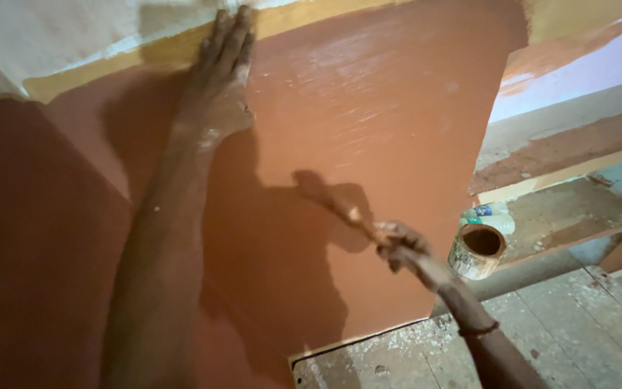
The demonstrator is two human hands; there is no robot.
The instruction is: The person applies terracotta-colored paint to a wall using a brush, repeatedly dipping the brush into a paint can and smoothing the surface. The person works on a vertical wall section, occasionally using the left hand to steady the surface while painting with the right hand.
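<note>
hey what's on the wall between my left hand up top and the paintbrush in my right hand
In the head view, only freshly painted reddish-brown wall lies between the left hand and the paintbrush that the right hand grips. The arm's shadow falls across it; nothing else is there.

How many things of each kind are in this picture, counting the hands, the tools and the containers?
Hands: 2, the left hand flat on the brown painted wall, the right hand holding the paintbrush
Paintbrushes: 1
Paint cans: 1, the open paint can
Plastic bottles: 1, the plastic bottle lying behind that can
Total: 5
</note>
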